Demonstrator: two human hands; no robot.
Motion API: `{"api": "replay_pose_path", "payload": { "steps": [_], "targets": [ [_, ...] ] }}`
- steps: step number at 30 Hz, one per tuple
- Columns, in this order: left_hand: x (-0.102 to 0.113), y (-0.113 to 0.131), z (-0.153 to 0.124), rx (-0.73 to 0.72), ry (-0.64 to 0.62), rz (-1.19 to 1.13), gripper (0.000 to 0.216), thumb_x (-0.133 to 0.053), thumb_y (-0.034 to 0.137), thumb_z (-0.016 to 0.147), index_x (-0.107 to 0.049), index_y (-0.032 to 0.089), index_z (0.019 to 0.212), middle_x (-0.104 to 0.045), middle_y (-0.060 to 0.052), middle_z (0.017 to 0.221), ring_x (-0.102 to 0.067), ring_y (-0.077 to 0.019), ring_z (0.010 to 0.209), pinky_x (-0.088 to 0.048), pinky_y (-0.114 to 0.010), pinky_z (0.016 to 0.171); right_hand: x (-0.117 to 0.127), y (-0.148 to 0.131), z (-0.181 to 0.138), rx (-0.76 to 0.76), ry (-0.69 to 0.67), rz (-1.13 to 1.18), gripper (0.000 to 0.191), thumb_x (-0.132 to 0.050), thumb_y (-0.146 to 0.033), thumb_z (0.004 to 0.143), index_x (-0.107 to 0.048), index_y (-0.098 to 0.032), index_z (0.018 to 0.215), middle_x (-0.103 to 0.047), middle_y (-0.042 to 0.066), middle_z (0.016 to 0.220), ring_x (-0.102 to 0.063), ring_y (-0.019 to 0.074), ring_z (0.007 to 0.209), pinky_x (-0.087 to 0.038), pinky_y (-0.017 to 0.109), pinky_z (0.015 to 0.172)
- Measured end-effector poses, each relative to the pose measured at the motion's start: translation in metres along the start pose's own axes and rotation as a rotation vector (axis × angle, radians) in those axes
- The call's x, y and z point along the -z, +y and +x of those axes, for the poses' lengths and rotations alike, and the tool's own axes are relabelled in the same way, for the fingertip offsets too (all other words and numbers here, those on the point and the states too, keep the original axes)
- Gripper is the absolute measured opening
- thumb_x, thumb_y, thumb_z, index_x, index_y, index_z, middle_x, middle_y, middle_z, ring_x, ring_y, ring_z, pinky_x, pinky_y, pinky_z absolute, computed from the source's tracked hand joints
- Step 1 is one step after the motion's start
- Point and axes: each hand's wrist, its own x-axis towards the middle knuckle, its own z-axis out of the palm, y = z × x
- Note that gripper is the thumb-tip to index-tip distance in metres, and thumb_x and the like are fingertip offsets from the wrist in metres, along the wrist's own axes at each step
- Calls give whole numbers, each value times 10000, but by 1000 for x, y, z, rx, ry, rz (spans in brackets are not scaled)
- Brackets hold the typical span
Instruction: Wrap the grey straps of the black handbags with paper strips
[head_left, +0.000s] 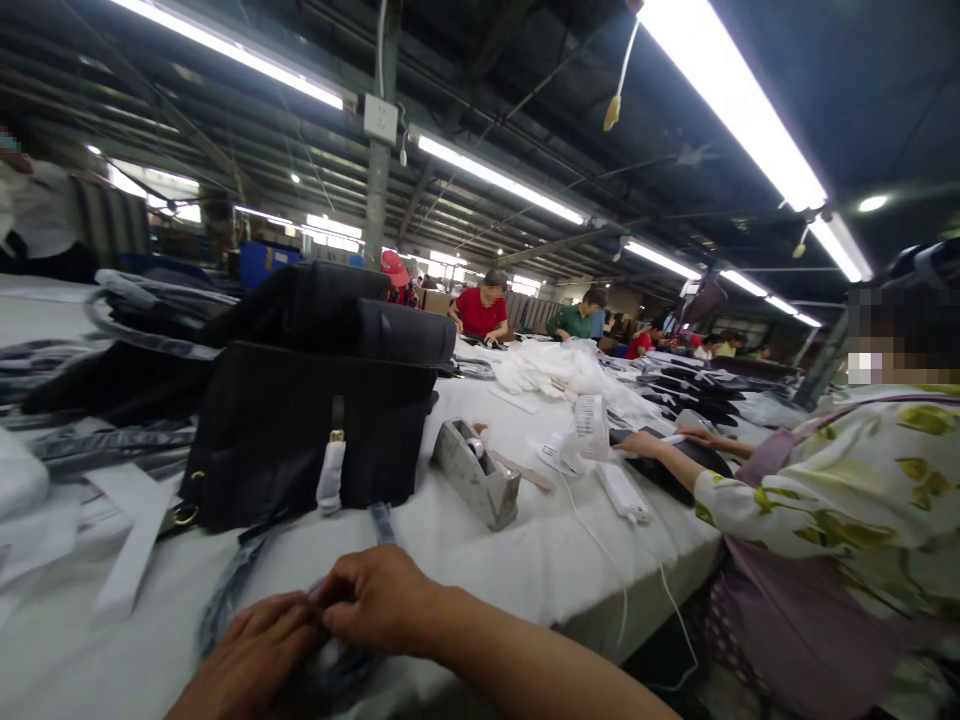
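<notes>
Across the foreground, a white-covered worktable [536,560]. Along its right side, a co-worker in a floral-sleeved top [802,480], forearms over the tabletop. Left of centre, a black handbag [270,420]. Before it, near the table's front edge, a plastic-wrapped strap [217,600], partly hidden under both hands. Left hand [255,650] laid over the strap, fingers together; cannot tell whether gripping. Right hand [382,600] against the left fingertips, thumb and forefinger drawn narrow; cannot tell whether pinching the strap. Just right of the handbag, a grey tape dispenser [484,490].

Matt, smooth bag [270,430]; glossy plastic-wrapped strap [229,585]
</notes>
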Motion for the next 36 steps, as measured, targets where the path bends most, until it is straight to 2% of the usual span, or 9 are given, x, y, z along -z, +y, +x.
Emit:
{"api": "replay_pose_path", "payload": {
  "steps": [3,7,13,19,21,24,26,30,36],
  "targets": [
    [-1,1,-2,-5,2,-33,370,-571,253,707,-645,278,1068,-696,-27,1116,-604,-260,1078,-474,-340,965,1,2,-2,-18,-14,-25,314,-572,-279,755,-719,-245,1030,-742,-9,930,-682,142,852,-497,203,736],
    [-7,0,-9,22,20,-38,432,-558,206,709,-617,277,1130,-671,-29,1183,-589,-256,1117,-461,-347,1008,0,-9,-5,13,-8,-187,284,-530,-291,795,-710,-219,1003,-741,32,929,-686,200,883,-511,280,776],
    [-12,-1,-10,38,2,-161,427,-569,193,717,-621,260,1135,-660,-44,1178,-571,-247,1131,-461,-338,1015,-3,-10,-9,86,-29,-379,254,-465,-306,872,-624,-167,1012,-707,77,989,-671,235,886,-520,340,732],
    [16,12,7,219,-167,-358,377,-598,164,693,-578,176,1069,-621,-83,1045,-591,-247,976,-514,-364,862,1,-5,-23,186,-71,-354,248,-486,-243,876,-547,-164,1103,-664,73,1003,-629,191,854,-474,288,712],
    [28,18,13,250,-217,-389,356,-620,170,699,-556,138,1048,-600,-98,1015,-574,-246,948,-504,-389,864,0,-1,-27,205,-44,-321,215,-467,-225,903,-549,-162,1091,-650,79,987,-614,183,861,-452,283,731],
    [37,21,20,228,-216,-408,611,-667,148,670,-456,129,1243,-553,-120,1155,-499,-265,1101,-432,-426,994,-6,7,-26,204,8,-275,179,-433,-189,928,-553,-150,1056,-628,87,987,-603,173,848,-427,285,753],
    [41,22,23,210,-248,-426,673,-673,124,663,-433,154,1291,-542,-101,1170,-475,-250,1111,-425,-402,1002,-8,9,-26,241,18,-262,181,-442,-172,921,-550,-152,1066,-621,82,993,-600,171,858,-421,280,756],
    [44,24,27,208,-320,-477,384,-652,121,706,-588,182,1080,-573,-41,975,-476,-214,1002,-462,-324,895,-8,9,-29,330,59,-273,189,-432,-176,925,-557,-163,1065,-623,73,977,-609,182,857,-443,289,743],
    [42,25,27,276,-299,-511,425,-689,100,644,-646,183,1058,-533,-46,984,-488,-208,1011,-461,-306,889,-10,16,-44,415,275,-155,164,-422,-165,931,-556,-181,1025,-645,75,977,-631,184,895,-496,310,790]
  ]
}}
